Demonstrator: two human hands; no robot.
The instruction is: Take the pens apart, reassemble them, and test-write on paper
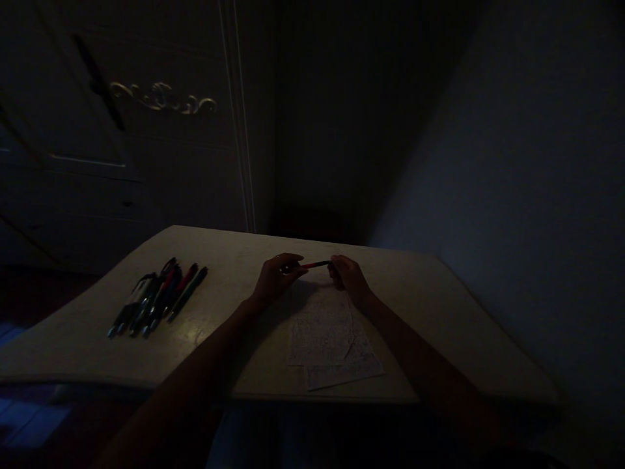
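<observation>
In dim light, my left hand (277, 277) and my right hand (347, 276) both grip a red and black pen (315, 264), one at each end, holding it level just above the pale table (430, 306). Both hands have their fingers curled shut around it. Under and in front of my hands lie two overlapping sheets of paper (332, 342) covered in faint writing.
Several pens (159, 296) lie side by side in a row on the table's left part. A dark cabinet with an ornate gold handle (163, 98) stands behind the table. A plain wall (527, 215) rises on the right.
</observation>
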